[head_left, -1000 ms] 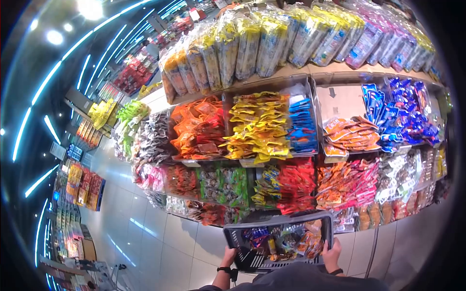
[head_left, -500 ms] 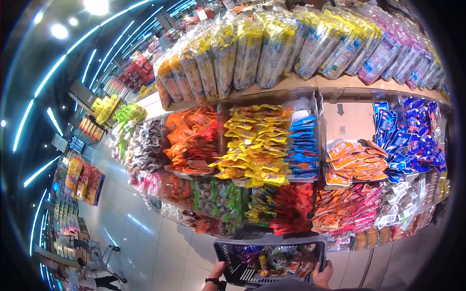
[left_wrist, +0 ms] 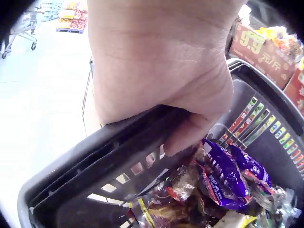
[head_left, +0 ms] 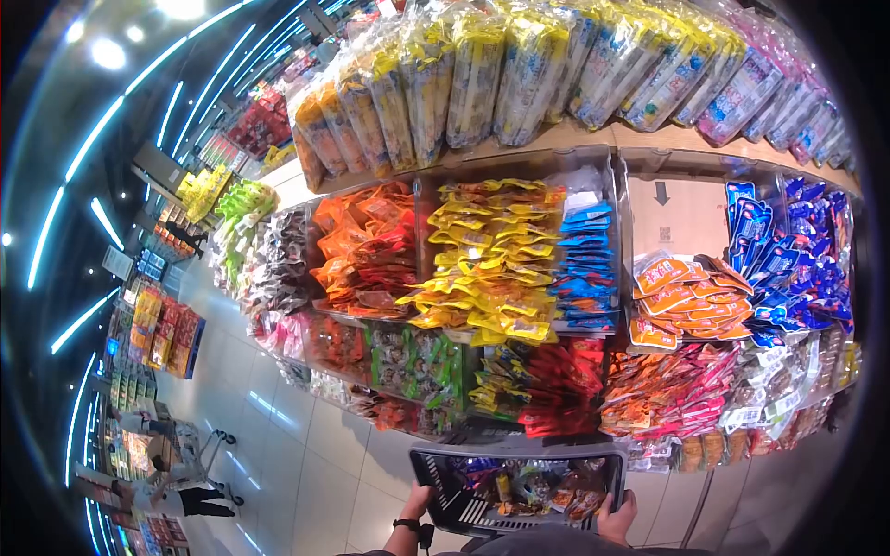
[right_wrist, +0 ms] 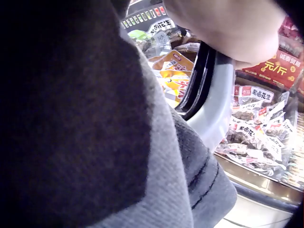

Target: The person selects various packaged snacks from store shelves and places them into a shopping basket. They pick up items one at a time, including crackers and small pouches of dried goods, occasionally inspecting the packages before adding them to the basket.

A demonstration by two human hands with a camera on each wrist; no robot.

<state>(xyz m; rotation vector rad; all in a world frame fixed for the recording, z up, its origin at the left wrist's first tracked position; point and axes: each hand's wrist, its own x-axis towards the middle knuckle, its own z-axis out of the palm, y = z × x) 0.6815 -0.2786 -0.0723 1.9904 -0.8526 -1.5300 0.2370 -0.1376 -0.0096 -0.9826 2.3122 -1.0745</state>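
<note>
Basket at six o'clock, left hand gripping its nine o'clock side, right hand its three o'clock side; packets inside might spill if either grip slackened and let it tip

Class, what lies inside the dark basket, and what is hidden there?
Inside the basket are purple packets, an orange packet and clear-wrapped packets, jumbled together. Whatever lies beneath the top packets is covered and cannot be told.
</note>
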